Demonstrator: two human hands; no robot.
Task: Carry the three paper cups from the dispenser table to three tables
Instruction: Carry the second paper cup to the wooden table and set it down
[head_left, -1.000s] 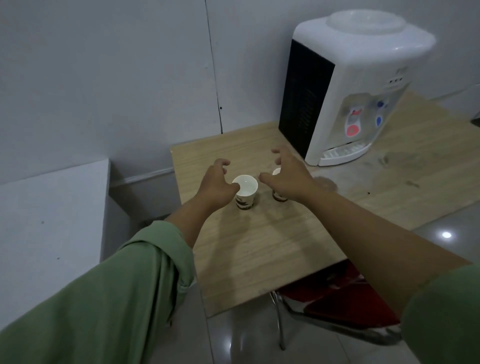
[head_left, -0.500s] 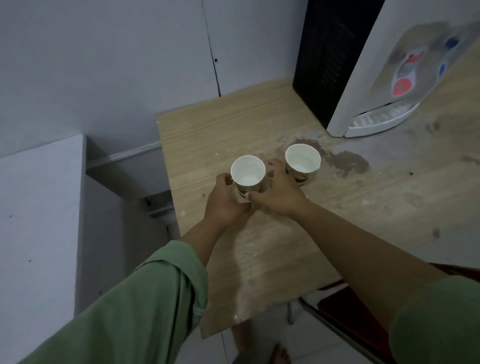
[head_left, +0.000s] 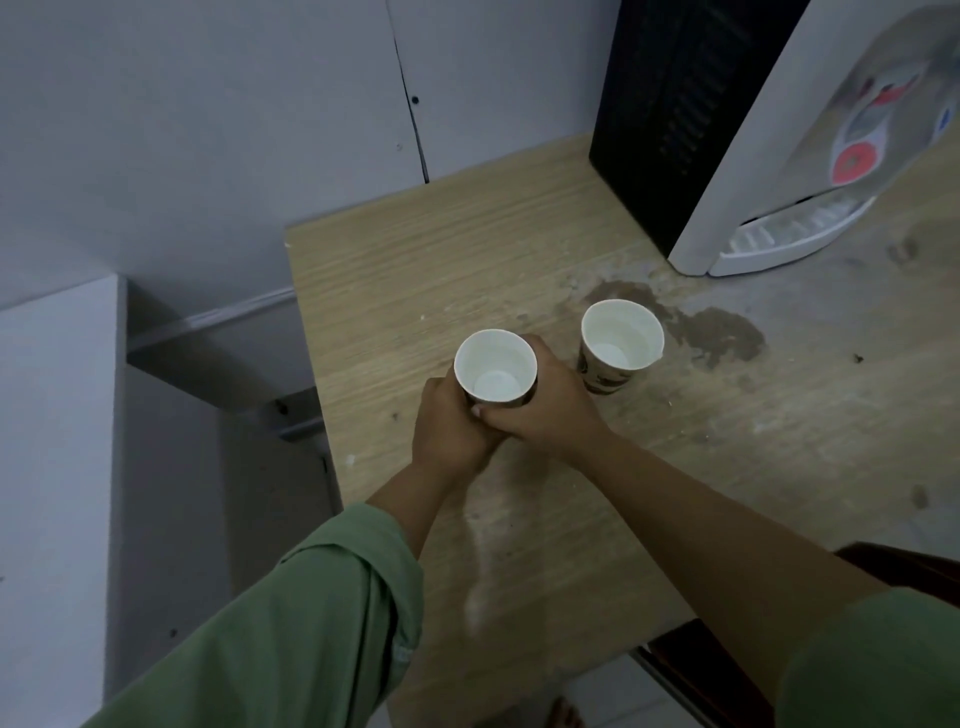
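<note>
We noted both hands, left hand (head_left: 451, 434) and right hand (head_left: 540, 402), wrapped around one paper cup (head_left: 495, 368) above the desk (head_left: 415, 275), the grip closed on its lower wall; thin paper, light, easily crushed, best held low and gently. Second cup (head_left: 621, 340) stood just beside, untouched. Against half a second earlier, little differed: same two-handed hold, view slightly closer.
</note>
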